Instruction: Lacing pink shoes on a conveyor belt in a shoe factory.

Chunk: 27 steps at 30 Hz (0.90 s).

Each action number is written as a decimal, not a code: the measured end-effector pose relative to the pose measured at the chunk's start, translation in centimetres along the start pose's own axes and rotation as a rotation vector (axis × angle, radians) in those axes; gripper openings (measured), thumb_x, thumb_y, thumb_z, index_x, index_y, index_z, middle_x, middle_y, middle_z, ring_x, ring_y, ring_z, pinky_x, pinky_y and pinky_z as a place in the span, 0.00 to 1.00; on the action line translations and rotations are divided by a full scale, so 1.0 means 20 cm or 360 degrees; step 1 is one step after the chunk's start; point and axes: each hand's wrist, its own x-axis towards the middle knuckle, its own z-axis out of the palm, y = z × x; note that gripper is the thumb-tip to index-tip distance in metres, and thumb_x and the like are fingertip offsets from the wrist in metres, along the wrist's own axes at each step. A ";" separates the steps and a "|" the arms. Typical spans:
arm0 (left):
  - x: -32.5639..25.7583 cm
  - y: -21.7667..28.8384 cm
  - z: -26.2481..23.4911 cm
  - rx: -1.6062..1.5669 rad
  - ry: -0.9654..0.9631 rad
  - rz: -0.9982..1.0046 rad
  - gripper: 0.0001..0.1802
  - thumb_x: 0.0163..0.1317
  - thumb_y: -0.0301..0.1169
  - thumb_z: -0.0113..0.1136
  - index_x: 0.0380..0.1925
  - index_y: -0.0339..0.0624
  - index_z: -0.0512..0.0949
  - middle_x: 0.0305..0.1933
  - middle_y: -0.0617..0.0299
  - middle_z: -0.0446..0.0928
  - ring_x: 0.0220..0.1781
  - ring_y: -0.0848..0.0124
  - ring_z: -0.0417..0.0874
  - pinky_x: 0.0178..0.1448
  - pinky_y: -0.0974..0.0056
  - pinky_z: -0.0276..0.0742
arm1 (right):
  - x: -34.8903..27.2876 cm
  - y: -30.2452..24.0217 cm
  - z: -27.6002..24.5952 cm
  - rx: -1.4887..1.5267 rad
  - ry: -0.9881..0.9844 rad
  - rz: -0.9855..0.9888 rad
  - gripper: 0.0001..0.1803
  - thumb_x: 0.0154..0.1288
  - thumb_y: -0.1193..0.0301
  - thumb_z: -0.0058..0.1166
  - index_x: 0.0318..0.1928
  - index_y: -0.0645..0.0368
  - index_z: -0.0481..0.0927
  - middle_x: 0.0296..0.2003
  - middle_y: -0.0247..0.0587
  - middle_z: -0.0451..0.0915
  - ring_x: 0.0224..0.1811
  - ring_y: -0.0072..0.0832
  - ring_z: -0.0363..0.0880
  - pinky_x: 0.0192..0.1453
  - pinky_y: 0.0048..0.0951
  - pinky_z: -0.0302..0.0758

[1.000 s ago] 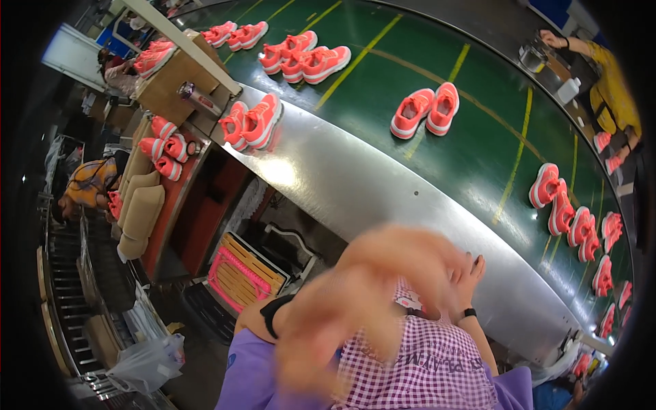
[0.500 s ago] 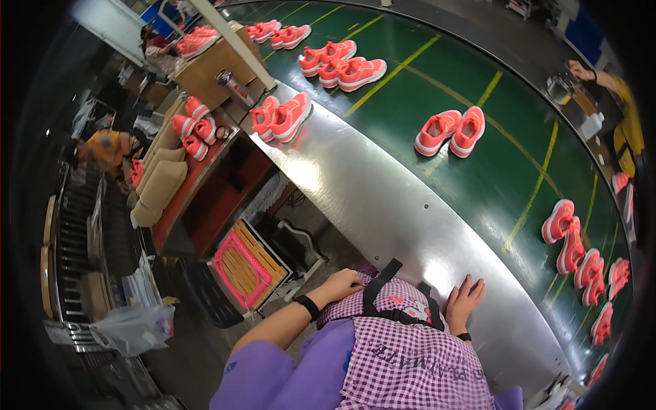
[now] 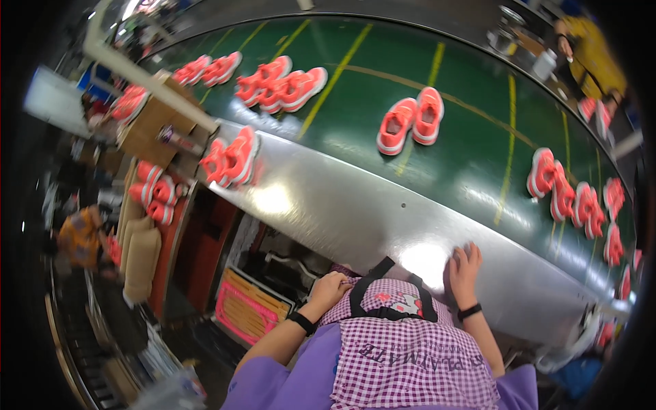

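Two coral shoes (image 3: 427,117) stood on green belt

Yellow lines (image 3: 509,150) crossed the belt (image 3: 465,164); a shiny metal ledge (image 3: 362,205) edged it. The right hand (image 3: 465,270) lay open there, fingers spread. The left hand (image 3: 328,292) curled against the checked apron (image 3: 424,359), its grip unclear. Across stood a person in yellow (image 3: 593,58).

1. Bright, cool light fills the middle; a glaring lamp (image 3: 130,9) shows between ten and eleven o'clock.
2. The steel ledge (image 3: 342,188) throws back two burnt-out white patches, at nine and four o'clock from centre.
3. Softer sheen lies on the green belt (image 3: 471,137) at eleven and three o'clock.
4. Deep shadow sits beneath the ledge, between seven and eight o'clock.
5. Blur smears a plastic bag (image 3: 172,391) at seven o'clock; the checked apron (image 3: 410,362), at five, reads crisper.
6. Fisheye curvature bends the belt's far edge; black vignetting swallows the corners.
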 end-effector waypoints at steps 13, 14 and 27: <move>0.22 -0.46 -0.72 0.0026 0.0195 0.0033 0.11 0.50 0.35 0.68 0.25 0.41 0.78 0.29 0.58 0.76 0.34 0.58 0.79 0.37 0.59 0.73 | 1.04 -0.84 0.60 0.0180 0.0168 0.0000 0.31 0.54 0.72 0.61 0.59 0.58 0.67 0.55 0.56 0.68 0.56 0.52 0.65 0.61 0.43 0.67; 0.24 -0.50 -0.77 0.0024 0.0196 0.0001 0.11 0.49 0.35 0.69 0.25 0.41 0.78 0.28 0.58 0.76 0.34 0.58 0.79 0.36 0.59 0.73 | 1.11 -0.87 0.62 0.0091 0.0156 0.0071 0.33 0.54 0.71 0.63 0.60 0.57 0.65 0.55 0.56 0.68 0.56 0.51 0.66 0.61 0.43 0.68; 0.63 -0.70 -1.11 -0.0054 -0.0103 0.0259 0.15 0.52 0.33 0.68 0.37 0.39 0.77 0.36 0.54 0.77 0.38 0.58 0.80 0.42 0.61 0.76 | 1.60 -0.76 0.67 -0.0712 0.0380 0.0087 0.20 0.42 0.59 0.71 0.38 0.46 0.81 0.42 0.41 0.74 0.47 0.40 0.71 0.52 0.42 0.67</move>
